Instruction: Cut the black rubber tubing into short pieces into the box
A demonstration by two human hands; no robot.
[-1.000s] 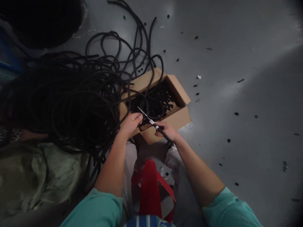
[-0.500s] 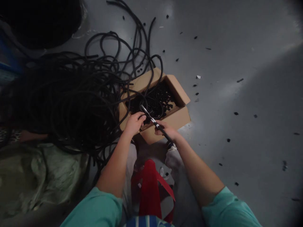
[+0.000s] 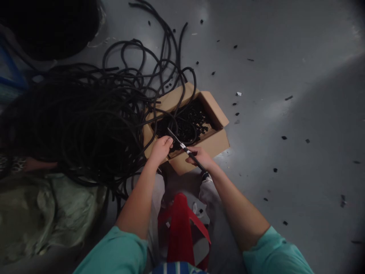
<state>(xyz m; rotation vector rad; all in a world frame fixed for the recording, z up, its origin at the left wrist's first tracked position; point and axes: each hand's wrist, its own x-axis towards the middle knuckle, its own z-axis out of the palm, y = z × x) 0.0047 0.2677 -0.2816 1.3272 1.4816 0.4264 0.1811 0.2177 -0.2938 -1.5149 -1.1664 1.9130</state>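
My right hand (image 3: 202,158) is closed round the black handles of a pair of scissors (image 3: 183,145), whose blades point up and left and look nearly together. Just left of the blades, my left hand (image 3: 161,147) has thumb and finger pinched on a black cord (image 3: 175,123); the gripped part is mostly hidden by the fingers. Both hands are over the near side of an open cardboard box (image 3: 212,143). Inside it lie many short black cut pieces (image 3: 201,118), with loops of cord crossing above them.
A large tangle of black cord (image 3: 85,118) fills the left and drapes into the box. Small black bits (image 3: 284,137) are scattered on the grey floor. A red stool-like object (image 3: 180,228) stands between my legs. An olive sack (image 3: 74,209) lies at lower left.
The scissors' blades were parted and now look almost closed, tilted slightly further left. My left hand's fingers have drawn in and shifted a little left.
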